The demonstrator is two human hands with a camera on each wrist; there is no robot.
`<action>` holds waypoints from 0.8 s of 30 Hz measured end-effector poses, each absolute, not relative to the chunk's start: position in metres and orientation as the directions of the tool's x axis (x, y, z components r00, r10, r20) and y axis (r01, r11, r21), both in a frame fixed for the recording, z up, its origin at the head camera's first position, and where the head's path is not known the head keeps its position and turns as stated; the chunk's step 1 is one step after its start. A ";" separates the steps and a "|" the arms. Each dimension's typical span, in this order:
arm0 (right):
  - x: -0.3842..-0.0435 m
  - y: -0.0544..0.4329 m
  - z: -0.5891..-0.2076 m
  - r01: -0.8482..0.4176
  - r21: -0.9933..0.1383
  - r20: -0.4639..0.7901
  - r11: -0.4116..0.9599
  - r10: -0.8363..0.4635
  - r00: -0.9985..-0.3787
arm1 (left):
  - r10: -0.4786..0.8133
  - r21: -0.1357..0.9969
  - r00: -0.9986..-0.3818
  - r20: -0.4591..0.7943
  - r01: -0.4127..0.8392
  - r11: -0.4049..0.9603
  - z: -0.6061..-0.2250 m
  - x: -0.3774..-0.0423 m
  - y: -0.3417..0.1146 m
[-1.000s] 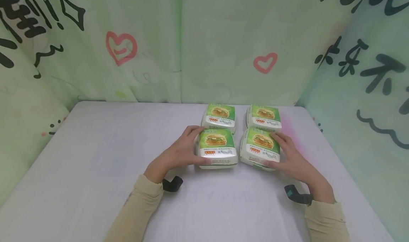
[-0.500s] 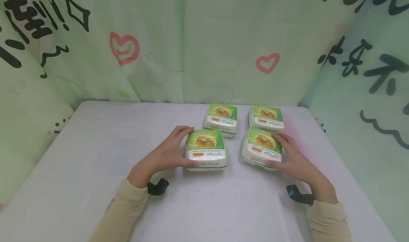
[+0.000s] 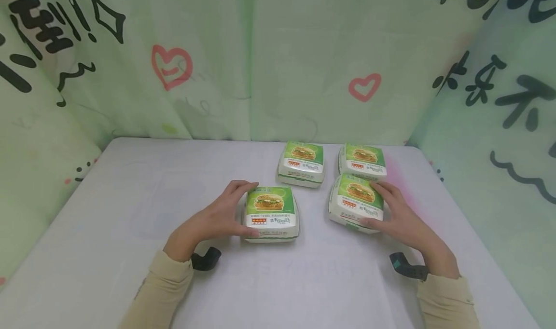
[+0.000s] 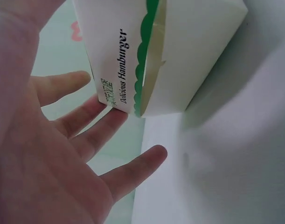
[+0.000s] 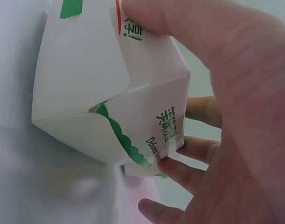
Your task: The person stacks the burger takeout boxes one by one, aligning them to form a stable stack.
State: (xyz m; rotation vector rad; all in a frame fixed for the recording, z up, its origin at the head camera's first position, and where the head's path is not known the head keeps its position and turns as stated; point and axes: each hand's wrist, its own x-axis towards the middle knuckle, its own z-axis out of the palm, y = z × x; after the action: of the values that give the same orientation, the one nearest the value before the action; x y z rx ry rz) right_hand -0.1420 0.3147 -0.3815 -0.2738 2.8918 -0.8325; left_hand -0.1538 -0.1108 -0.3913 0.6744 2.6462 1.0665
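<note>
My left hand point(image 3: 209, 222) grips the left side of a white and green hamburger box point(image 3: 272, 218), thumb along its front and fingers at the back corner. In the left wrist view the fingers spread out, with the middle ones touching the edge of the box point(image 4: 189, 51). My right hand point(image 3: 406, 225) holds another such box point(image 3: 357, 204) by its right side, between thumb and fingers. That box sits slightly turned; the right wrist view shows its side point(image 5: 86, 70), with the thumb on the front edge and fingertips at the far corner.
Two more hamburger boxes stand behind, one at the back middle point(image 3: 301, 166) and one at the back right point(image 3: 364, 161). They rest on a table with a white cloth point(image 3: 130, 189). A green curtain point(image 3: 286, 54) with drawings hangs around the back and sides.
My left hand has drawn its box leftward and toward me, away from the other boxes. The right hand and its box have stayed in place.
</note>
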 end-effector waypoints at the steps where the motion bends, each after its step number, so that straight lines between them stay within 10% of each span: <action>1: -0.142 0.315 -0.382 -0.138 -0.536 -0.064 0.833 -0.204 -0.977 | 0.490 0.699 -0.872 -0.023 0.336 0.631 -0.391 -0.154 -0.112; 24: -0.137 0.313 -0.374 -0.128 -0.531 -0.036 0.838 -0.173 -0.984 | 0.506 0.732 -0.862 -0.039 0.321 0.602 -0.387 -0.155 -0.127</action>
State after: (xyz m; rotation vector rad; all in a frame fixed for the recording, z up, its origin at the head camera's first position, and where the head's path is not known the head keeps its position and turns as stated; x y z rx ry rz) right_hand -0.1373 0.3131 -0.3736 -0.2408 2.9324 -0.8379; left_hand -0.1553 -0.1266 -0.3874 0.6805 2.5877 1.1109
